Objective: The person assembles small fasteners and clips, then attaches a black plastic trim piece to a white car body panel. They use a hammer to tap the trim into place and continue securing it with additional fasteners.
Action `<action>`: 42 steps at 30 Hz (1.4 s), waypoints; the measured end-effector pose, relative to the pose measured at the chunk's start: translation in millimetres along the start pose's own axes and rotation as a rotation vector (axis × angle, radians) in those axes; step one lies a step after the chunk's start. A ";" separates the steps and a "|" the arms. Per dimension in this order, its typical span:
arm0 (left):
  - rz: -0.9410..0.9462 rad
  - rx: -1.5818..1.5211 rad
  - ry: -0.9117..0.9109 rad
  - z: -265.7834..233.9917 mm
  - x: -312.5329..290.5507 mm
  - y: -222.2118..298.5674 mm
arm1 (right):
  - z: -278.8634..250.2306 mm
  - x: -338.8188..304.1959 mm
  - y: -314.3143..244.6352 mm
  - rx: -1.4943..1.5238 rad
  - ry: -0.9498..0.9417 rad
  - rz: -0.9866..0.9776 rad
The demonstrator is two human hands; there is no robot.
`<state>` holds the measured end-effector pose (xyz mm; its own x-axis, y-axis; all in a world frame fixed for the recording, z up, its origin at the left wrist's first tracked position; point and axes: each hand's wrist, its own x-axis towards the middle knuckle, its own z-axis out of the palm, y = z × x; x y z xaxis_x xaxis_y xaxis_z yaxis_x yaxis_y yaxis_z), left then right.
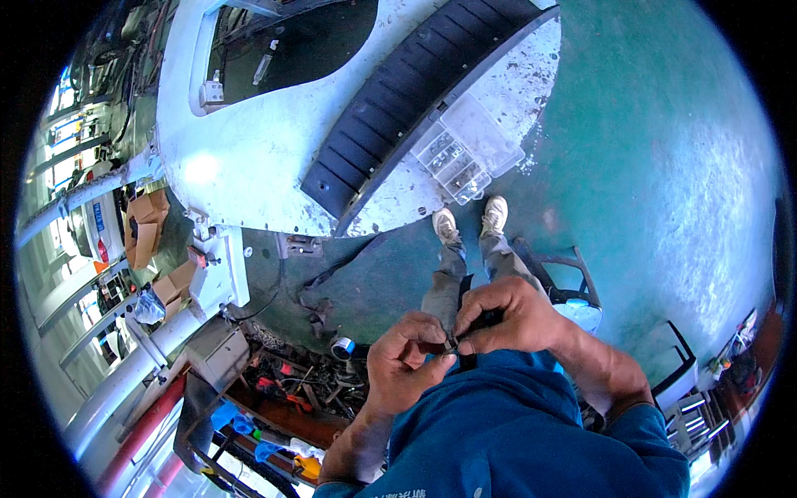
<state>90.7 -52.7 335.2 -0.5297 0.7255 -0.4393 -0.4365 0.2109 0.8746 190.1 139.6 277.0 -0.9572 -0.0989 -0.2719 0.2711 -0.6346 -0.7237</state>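
Note:
In front of my blue shirt, my left hand [407, 363] and my right hand [513, 317] meet, thumbs and forefingers pinched together. Between the fingertips is a small dark piece, mostly covered, whose kind I cannot make out. A narrow black strip shows above and below the right fingers; whether it is held or part of my clothing is unclear. Beyond my feet, a long black ribbed plastic panel [407, 100] lies across a scuffed white vehicle body panel [249, 158]. Beside it, a clear compartment box [490, 137] lies with its lid raised and small fasteners inside.
Green floor [656, 166] stretches to the right, with small white bits beside the box. At lower left stands a cart [315, 423] full of tools. Cardboard boxes [148, 222] and a white lift arm [220, 270] are farther left. A dark-framed stool [573, 282] is behind my right arm.

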 end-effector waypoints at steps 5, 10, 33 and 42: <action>0.004 -0.092 -0.029 -5.8 -2.4 -13.1 | 2.1 0.0 2.5 -0.018 0.087 -0.056; -0.050 0.091 0.011 -10.5 -0.9 -11.1 | -0.1 -0.6 7.9 -0.029 0.107 -0.072; 0.061 0.264 0.068 -7.1 8.7 0.8 | 4.1 -4.8 5.9 -0.139 0.225 -0.029; 0.147 0.602 -0.067 -13.4 13.2 17.0 | 9.1 -1.5 13.3 -0.167 0.142 -0.203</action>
<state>66.5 -48.3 341.6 -0.4979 0.8103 -0.3091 0.1338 0.4239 0.8957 194.2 124.4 273.6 -0.9730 0.1334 -0.1882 0.0993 -0.4941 -0.8637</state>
